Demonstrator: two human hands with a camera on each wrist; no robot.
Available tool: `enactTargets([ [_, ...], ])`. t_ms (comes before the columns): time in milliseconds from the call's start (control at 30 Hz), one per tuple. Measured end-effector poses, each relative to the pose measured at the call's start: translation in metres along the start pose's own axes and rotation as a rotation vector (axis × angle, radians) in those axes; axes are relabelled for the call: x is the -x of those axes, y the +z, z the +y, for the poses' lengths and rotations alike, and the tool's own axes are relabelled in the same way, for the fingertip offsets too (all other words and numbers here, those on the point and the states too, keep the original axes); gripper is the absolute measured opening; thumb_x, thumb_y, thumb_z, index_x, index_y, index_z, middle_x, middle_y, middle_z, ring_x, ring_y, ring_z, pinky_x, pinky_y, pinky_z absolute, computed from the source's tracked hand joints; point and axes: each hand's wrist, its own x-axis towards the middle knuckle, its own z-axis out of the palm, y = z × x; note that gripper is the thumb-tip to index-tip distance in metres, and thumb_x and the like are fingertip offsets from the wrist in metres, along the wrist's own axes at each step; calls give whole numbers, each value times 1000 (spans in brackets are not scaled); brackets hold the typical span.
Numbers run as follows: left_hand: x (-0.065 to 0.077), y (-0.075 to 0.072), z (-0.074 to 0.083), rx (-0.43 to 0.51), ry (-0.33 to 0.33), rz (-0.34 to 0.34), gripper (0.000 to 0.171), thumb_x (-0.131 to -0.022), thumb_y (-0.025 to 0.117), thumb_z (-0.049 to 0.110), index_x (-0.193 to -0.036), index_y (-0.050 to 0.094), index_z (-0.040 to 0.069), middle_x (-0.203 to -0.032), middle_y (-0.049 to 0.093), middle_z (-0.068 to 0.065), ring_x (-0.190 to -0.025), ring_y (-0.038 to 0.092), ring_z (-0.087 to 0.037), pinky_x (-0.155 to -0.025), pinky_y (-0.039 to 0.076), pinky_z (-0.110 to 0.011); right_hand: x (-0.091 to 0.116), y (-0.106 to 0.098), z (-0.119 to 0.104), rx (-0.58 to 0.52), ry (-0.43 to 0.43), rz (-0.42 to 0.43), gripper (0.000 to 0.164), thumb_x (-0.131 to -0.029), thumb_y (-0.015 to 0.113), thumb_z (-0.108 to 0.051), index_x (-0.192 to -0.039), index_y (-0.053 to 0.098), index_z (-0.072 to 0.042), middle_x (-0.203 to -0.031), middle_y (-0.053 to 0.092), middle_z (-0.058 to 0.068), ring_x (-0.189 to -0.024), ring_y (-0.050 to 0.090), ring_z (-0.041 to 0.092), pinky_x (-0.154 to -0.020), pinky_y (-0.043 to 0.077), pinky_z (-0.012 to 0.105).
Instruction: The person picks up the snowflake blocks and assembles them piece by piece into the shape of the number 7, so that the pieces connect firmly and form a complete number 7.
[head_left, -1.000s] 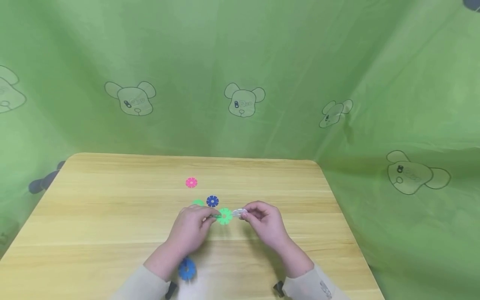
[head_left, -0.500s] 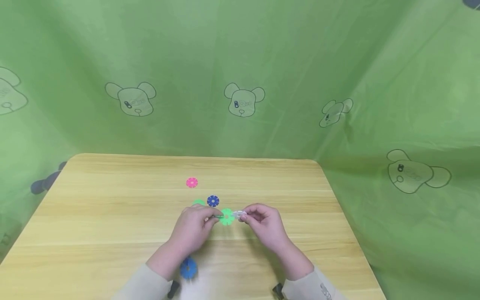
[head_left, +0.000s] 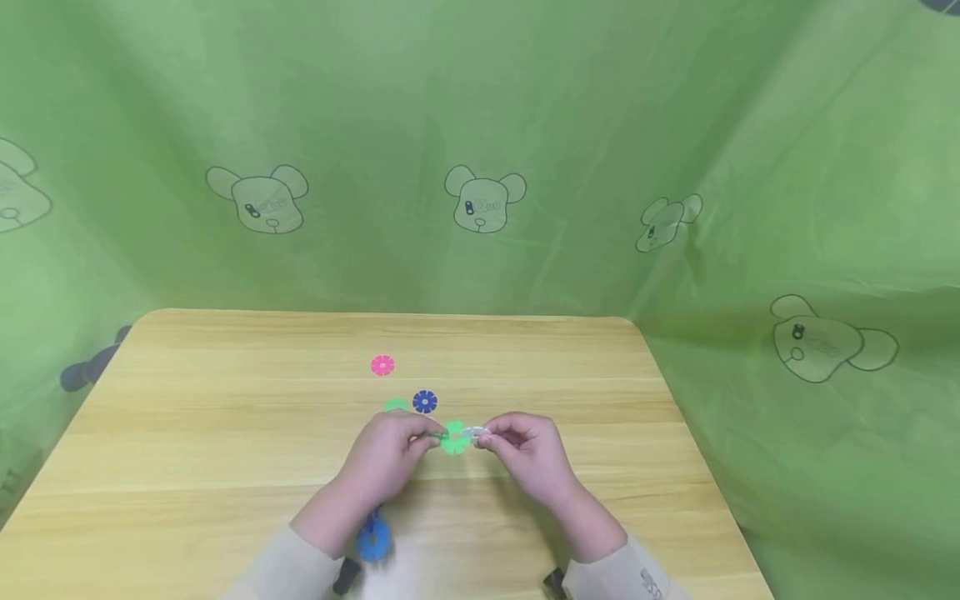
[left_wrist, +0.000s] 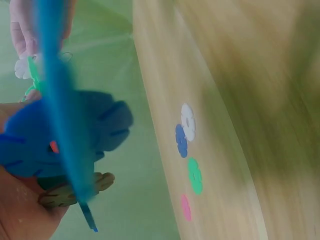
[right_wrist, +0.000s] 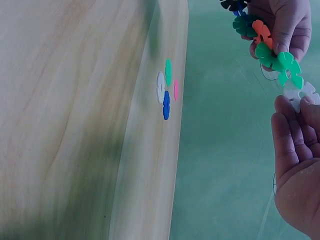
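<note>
"What do your hands have?"

"My left hand point(head_left: 386, 454) pinches a green piece point(right_wrist: 265, 56) between thumb and finger. It is part of a chain of flat round pieces with slots. My right hand point(head_left: 534, 457) pinches a white piece point(right_wrist: 306, 92) by its edge. A bright green piece point(head_left: 454, 438) sits between my hands, over the table point(head_left: 225, 417)."

"Is the white one in?"

"It touches the bright green one, but it is too small for me to tell how deep the slots go."

"How do you do it well?"

"I think I should turn the two pieces crossways, line up slot with slot, and push straight. A twist could pop something off. I should hold near the join, because the chain may bend. It has an orange piece point(right_wrist: 262, 33) too, and a blue piece point(head_left: 374, 541) shows by my left wrist."

"Any box or cup?"

"I see none. A pink piece point(head_left: 382, 365), a dark blue piece point(head_left: 424, 402), a loose green piece point(left_wrist: 195, 176) and a loose white piece point(left_wrist: 188, 122) lie right on the table."
</note>
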Motion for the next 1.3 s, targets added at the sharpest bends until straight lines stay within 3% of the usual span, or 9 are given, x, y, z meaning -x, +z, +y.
enactTargets([
  [467,-1,-3,2,-48,15,-48,14,-98,74,9,-110,79,15,-111,78,-1,-103,71,-22,-92,61,-47,4,7,2,-97,10,52,5,-91,72,14,-94,71,10,-91,76,24,-85,77,13,-79,65,33],
  [633,-3,-1,7,-58,73,-40,18,-97,78,19,-115,79,17,-118,77,0,-106,72,-22,-93,61,-45,5,14,3,-150,-48,63,7,-90,71,17,-96,69,14,-94,74,29,-88,77,10,-81,64,34],
  [767,-4,0,8,-86,117,-13,12,-96,79,22,-107,80,17,-114,78,2,-106,74,-20,-96,61,-42,4,20,4,-152,-92,40,7,-90,70,16,-97,70,13,-94,74,29,-89,77,13,-82,64,35],
  [867,-4,-4,7,-96,107,-6,7,-96,79,20,-102,80,18,-109,79,2,-101,74,-19,-93,62,-41,2,22,4,-89,-63,31,10,-90,74,12,-99,71,10,-94,76,24,-87,77,14,-80,65,33],
  [1067,-4,-19,-2,-97,36,77,7,-94,81,17,-101,82,16,-109,80,-1,-102,76,-23,-92,62,-44,-11,20,10,153,110,68,19,-90,81,1,-108,75,1,-96,77,7,-85,72,15,-77,63,26],
  [1300,-2,-26,-12,-97,35,96,11,-95,80,17,-105,82,13,-112,80,-3,-106,76,-26,-96,61,-46,-32,32,24,406,210,29,38,-92,84,-18,-122,72,1,-110,74,10,-97,71,22,-86,63,34],
])
